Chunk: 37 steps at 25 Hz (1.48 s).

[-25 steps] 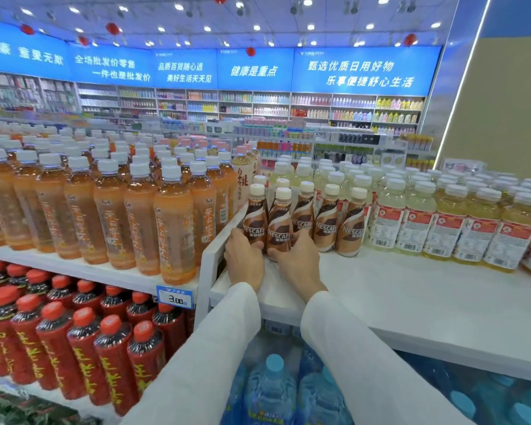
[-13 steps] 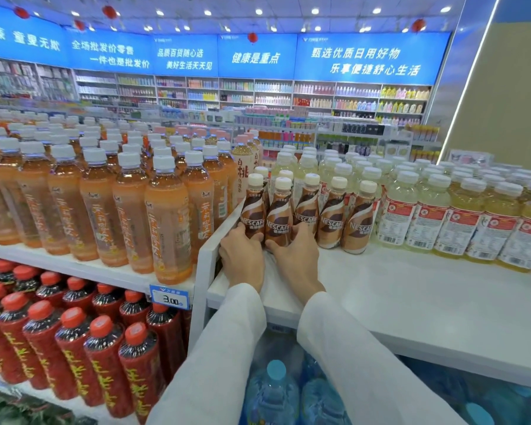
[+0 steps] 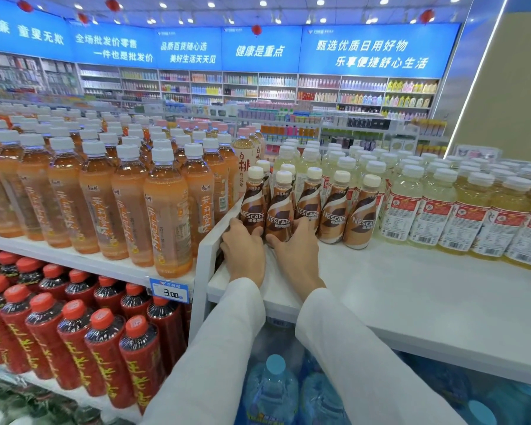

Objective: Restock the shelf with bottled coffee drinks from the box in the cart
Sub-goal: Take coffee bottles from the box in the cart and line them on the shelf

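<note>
Several brown Nescafe coffee bottles (image 3: 333, 213) with cream caps stand upright in a row on the white shelf (image 3: 411, 289), beside its left divider. My left hand (image 3: 242, 250) wraps the base of the leftmost coffee bottle (image 3: 252, 207). My right hand (image 3: 298, 251) grips the base of the second coffee bottle (image 3: 280, 211), fingers reaching toward the third. Both bottles rest on the shelf. The box and the cart are out of view.
Orange tea bottles (image 3: 166, 210) fill the shelf left of the white divider (image 3: 209, 256). Pale yellow drink bottles (image 3: 460, 210) stand right of and behind the coffee. Red-capped bottles (image 3: 101, 354) sit below left, blue water jugs (image 3: 273, 391) under the shelf. A price tag (image 3: 170, 291) reads 3.00.
Both hands stay on the two leftmost coffee bottles, which have slid slightly back and left toward the divider. The view has dipped and moved a little closer.
</note>
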Tool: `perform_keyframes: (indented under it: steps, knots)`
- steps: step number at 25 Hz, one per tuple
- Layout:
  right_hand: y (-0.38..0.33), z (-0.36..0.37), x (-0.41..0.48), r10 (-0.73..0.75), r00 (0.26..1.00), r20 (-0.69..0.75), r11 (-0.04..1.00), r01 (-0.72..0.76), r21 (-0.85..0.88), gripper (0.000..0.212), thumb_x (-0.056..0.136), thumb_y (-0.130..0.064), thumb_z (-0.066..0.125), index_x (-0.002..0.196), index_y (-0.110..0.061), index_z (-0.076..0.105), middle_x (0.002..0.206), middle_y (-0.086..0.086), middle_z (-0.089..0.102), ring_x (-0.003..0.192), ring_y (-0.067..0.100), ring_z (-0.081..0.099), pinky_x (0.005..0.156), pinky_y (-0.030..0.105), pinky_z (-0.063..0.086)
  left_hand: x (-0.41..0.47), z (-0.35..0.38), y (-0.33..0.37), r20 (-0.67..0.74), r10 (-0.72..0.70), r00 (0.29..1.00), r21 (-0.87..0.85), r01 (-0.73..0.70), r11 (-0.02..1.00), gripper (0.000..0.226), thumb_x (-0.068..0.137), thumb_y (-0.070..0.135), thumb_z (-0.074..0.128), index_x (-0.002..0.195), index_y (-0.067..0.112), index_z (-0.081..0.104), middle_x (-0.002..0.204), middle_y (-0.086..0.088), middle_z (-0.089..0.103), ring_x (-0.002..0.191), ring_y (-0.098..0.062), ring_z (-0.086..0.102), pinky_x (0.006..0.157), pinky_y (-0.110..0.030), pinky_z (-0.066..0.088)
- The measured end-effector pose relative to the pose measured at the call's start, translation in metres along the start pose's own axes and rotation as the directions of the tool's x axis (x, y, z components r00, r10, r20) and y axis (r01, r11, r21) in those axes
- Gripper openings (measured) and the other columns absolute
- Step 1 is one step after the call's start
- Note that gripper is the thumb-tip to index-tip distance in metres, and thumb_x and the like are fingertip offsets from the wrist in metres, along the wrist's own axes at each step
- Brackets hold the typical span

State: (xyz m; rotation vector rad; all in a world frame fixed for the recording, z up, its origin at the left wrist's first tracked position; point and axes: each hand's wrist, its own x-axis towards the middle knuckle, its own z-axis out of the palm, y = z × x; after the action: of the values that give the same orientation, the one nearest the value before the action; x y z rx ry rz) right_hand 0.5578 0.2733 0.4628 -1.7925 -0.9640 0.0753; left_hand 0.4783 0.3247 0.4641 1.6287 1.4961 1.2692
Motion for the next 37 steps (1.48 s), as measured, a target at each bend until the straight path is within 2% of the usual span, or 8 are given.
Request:
perform_keyframes:
  steps: [12,16,18,23,27,29,33,37]
  knots:
    - [0.004,-0.008,-0.009,0.001,0.998,0.066,1.000,-0.001,0.000,0.051,0.086,-0.033,0.078,0.125,-0.012,0.052,0.135,0.007,0.051,0.120,0.026,0.054,0.100,0.038,0.046,-0.012,-0.015,-0.003,0.031,0.054,0.998,0.026,-0.054,0.998,0.048,0.096,0.032,0.069,0.136,0.009,0.057,0.134,-0.013,0.065,0.126,-0.034,0.059,0.106,-0.045,0.047]
    - [0.008,-0.025,-0.031,0.007,0.989,0.147,0.999,0.000,-0.049,0.052,0.094,-0.035,0.069,0.136,-0.010,0.053,0.135,0.008,0.056,0.123,0.027,0.054,0.104,0.041,0.045,-0.029,-0.045,-0.013,0.059,0.092,0.994,0.057,-0.095,0.994,0.036,0.096,0.034,0.065,0.123,0.010,0.066,0.122,-0.008,0.071,0.115,-0.028,0.064,0.094,-0.035,0.050]
    - [0.005,-0.037,-0.052,0.004,0.986,0.166,0.997,0.008,-0.074,0.055,0.095,-0.040,0.066,0.142,-0.015,0.052,0.139,0.004,0.056,0.124,0.023,0.055,0.108,0.041,0.044,-0.044,-0.062,-0.020,0.091,0.100,0.991,0.075,-0.107,0.991,0.042,0.096,0.042,0.063,0.128,0.014,0.065,0.125,-0.005,0.070,0.114,-0.024,0.063,0.089,-0.030,0.046]
    - [-0.008,-0.052,-0.124,-0.119,0.971,0.207,0.993,0.119,0.014,0.044,0.098,-0.048,0.058,0.135,-0.024,0.058,0.133,-0.010,0.056,0.119,0.008,0.054,0.101,0.025,0.040,-0.092,-0.112,-0.050,0.132,0.173,0.976,0.027,-0.178,0.984,0.052,0.092,0.057,0.058,0.134,0.027,0.059,0.132,0.005,0.066,0.122,-0.018,0.058,0.101,-0.035,0.047]
    - [-0.016,-0.050,-0.189,-0.235,0.936,0.263,0.968,0.202,0.148,0.030,0.097,-0.054,0.054,0.126,-0.043,0.056,0.123,-0.033,0.053,0.119,-0.013,0.047,0.098,0.006,0.034,-0.137,-0.165,-0.096,0.077,0.191,0.979,-0.015,-0.190,0.982,0.049,0.090,0.062,0.054,0.130,0.034,0.063,0.122,0.015,0.064,0.116,-0.005,0.056,0.098,-0.027,0.045]
    - [-0.012,-0.039,-0.223,-0.234,0.915,0.328,0.968,0.190,0.163,0.034,0.096,-0.061,0.050,0.125,-0.046,0.056,0.125,-0.034,0.053,0.122,-0.013,0.046,0.097,0.006,0.033,-0.159,-0.194,-0.131,0.028,0.146,0.989,0.000,-0.146,0.989,0.044,0.091,0.060,0.055,0.127,0.036,0.065,0.120,0.021,0.063,0.115,0.000,0.055,0.098,-0.026,0.045]
    - [0.007,0.003,-0.286,-0.166,0.827,0.537,0.981,0.084,0.173,0.048,0.087,-0.067,0.045,0.127,-0.042,0.056,0.132,-0.024,0.055,0.125,-0.006,0.048,0.101,0.019,0.037,-0.205,-0.255,-0.204,-0.009,-0.041,0.999,0.055,0.041,0.998,0.035,0.091,0.061,0.055,0.123,0.047,0.061,0.120,0.034,0.057,0.116,0.008,0.052,0.096,-0.021,0.043]
    - [0.028,0.052,-0.347,-0.060,0.680,0.731,0.995,-0.016,0.097,0.035,0.098,-0.051,0.054,0.129,-0.036,0.057,0.134,-0.015,0.055,0.104,-0.011,0.053,0.086,0.010,0.042,-0.258,-0.312,-0.274,-0.132,-0.256,0.958,0.165,0.276,0.947,0.047,0.088,0.064,0.052,0.124,0.037,0.066,0.116,0.019,0.064,0.100,-0.005,0.059,0.092,-0.026,0.046]
